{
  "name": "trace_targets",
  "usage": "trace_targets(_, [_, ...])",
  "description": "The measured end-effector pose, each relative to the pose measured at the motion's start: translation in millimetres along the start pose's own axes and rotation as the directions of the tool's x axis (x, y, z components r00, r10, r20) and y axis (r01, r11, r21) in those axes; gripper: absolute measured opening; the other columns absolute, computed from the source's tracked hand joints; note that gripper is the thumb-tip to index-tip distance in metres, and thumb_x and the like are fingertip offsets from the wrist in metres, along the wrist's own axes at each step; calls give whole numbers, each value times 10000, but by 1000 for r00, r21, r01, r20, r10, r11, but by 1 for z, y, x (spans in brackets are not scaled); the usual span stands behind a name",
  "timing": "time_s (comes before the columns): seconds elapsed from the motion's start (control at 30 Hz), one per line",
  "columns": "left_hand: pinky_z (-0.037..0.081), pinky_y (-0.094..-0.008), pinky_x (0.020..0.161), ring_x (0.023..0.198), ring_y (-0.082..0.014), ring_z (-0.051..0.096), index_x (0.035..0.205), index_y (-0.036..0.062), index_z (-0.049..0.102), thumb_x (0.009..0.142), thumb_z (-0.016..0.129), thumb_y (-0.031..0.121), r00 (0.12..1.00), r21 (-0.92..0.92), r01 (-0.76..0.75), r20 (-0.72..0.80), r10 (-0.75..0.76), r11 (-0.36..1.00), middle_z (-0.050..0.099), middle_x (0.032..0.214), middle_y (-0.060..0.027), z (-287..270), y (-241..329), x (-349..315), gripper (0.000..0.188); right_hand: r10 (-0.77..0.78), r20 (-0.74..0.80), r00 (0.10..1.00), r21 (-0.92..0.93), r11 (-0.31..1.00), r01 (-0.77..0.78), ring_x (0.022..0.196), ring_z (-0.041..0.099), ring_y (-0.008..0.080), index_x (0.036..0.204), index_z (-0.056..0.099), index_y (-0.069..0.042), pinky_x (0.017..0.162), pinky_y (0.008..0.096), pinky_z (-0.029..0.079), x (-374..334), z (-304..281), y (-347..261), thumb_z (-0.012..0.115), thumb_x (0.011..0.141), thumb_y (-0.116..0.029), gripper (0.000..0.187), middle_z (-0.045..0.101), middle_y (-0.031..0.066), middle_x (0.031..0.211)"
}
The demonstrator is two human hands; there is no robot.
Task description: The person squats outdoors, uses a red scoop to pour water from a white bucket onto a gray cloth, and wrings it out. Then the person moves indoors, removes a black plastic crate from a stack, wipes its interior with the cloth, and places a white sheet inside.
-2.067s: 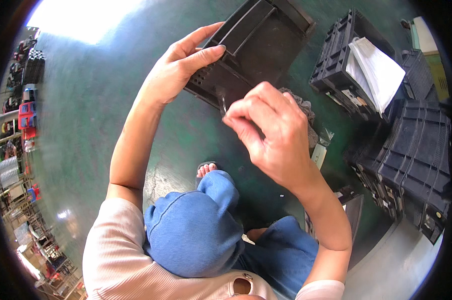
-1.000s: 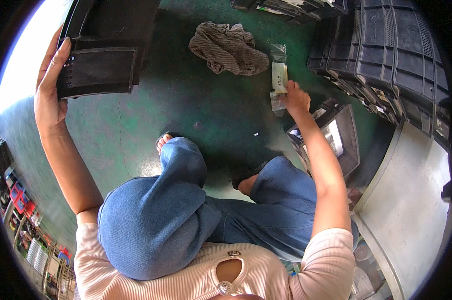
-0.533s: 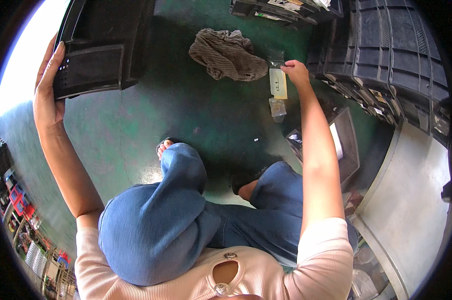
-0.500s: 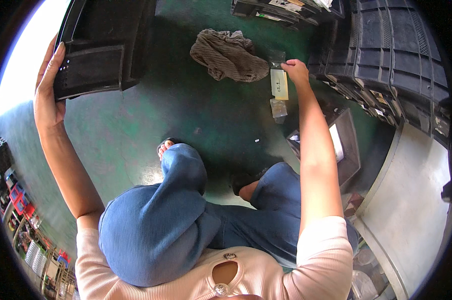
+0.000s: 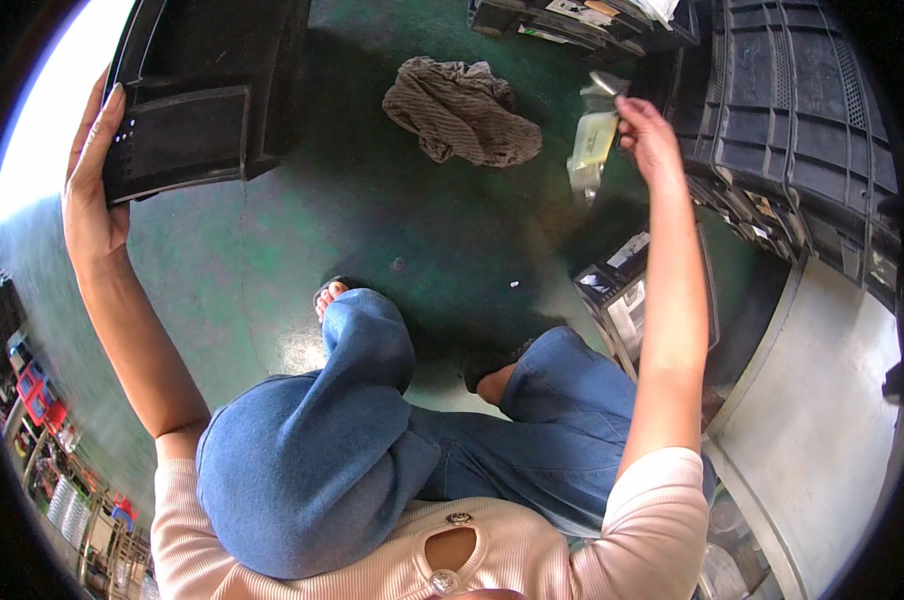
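Observation:
At the upper left, my left hand (image 5: pixel 94 175) grips the near edge of a black plastic crate (image 5: pixel 197 135), thumb on its side wall and the other fingers behind it. Toward the upper right, my right hand (image 5: pixel 650 138) pinches the upper part of a clear plastic bag (image 5: pixel 594 140) with a pale yellow-green label or card in it. The bag hangs tilted above the floor, slightly blurred. A crumpled brown striped cloth (image 5: pixel 462 110) lies on the green floor between my hands.
Stacked black crates (image 5: pixel 792 110) line the right side. A small dark box (image 5: pixel 622 300) with papers sits below my right forearm. Another dark crate (image 5: pixel 582 25) stands at the top. A pale metal panel (image 5: pixel 822 400) is at the lower right, a tiny white scrap (image 5: pixel 514 284) on the floor.
My right hand has moved right with the plastic bag, which has swung into a tilt. The box under my right forearm shows more. My left hand stays on the crate.

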State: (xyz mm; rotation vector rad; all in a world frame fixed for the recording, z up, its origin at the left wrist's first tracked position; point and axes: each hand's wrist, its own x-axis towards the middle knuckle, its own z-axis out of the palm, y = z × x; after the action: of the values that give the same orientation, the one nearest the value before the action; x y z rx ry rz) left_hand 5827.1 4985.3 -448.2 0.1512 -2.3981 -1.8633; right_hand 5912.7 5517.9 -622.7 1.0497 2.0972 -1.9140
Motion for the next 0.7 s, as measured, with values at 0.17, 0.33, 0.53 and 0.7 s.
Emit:
trace_targets(0.17, [516,-253,837,974,-187,651,1276,1,526,861,614,232,996,31,44,79,-47,999,628,1119,-153,5,3,-2,483,-144,62,988,178,975,131,772,531,48,981,576,-142,617,196,382,-44,-18,-23,606,907,-196,96,582,-56,888])
trace_targets(0.33, [525,-268,838,984,-189,650,1274,5,528,842,633,249,997,44,7,80,-10,999,627,1124,-161,5,4,-5,507,57,244,968,25,998,-65,771,536,46,955,591,-152,639,208,380,-70,-25,21,644,871,-247,137,577,-69,846])
trace_targets(0.53, [502,-295,910,1053,-213,625,1218,14,580,859,604,245,1000,108,-17,22,15,994,560,1254,-154,-2,-5,0,428,322,-7,947,-278,909,-311,758,576,52,918,613,-134,617,203,409,-70,-29,78,689,832,-303,204,601,-57,815])
trace_targets(0.7, [477,-308,953,1100,-229,599,1189,12,603,893,547,228,988,128,-119,112,105,985,514,1316,-149,-4,-11,3,370,308,-179,934,-159,928,-336,720,641,87,909,610,-69,551,192,431,-53,-15,114,705,814,-255,230,649,8,802])
